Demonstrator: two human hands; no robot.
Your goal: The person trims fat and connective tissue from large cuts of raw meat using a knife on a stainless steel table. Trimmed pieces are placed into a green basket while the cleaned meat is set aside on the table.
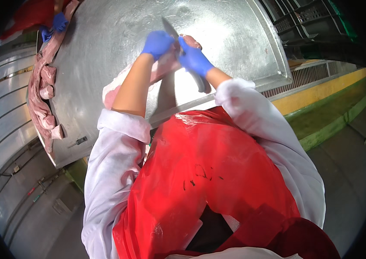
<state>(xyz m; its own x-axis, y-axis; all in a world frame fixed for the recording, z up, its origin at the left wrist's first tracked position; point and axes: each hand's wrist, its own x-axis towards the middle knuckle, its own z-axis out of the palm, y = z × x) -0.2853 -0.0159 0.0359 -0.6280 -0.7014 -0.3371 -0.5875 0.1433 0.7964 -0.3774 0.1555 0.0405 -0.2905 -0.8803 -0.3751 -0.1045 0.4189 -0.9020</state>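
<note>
A long strip of pale pink raw meat (pixel 165 65) lies slantwise on the metal table (pixel 105 32), passing under my left forearm. My left hand (pixel 157 44), in a blue glove, is closed on the meat near its far end. In my right hand (pixel 195 59), also gloved in blue, is a knife (pixel 170 28). Its blade points away and to the left, close beside my left hand. A grey handle-like piece shows below my right hand. A reddish end of the meat sticks out beyond my right fingers. My fingertips are partly hidden.
Several long meat strips (pixel 40 95) lie along the table's left edge. At the far left, another person's blue-gloved hands (pixel 60 21) touch one. A small dark object (pixel 81 140) lies by the near left corner. Dark crates (pixel 312 15) stand at the far right, beyond the raised table rim.
</note>
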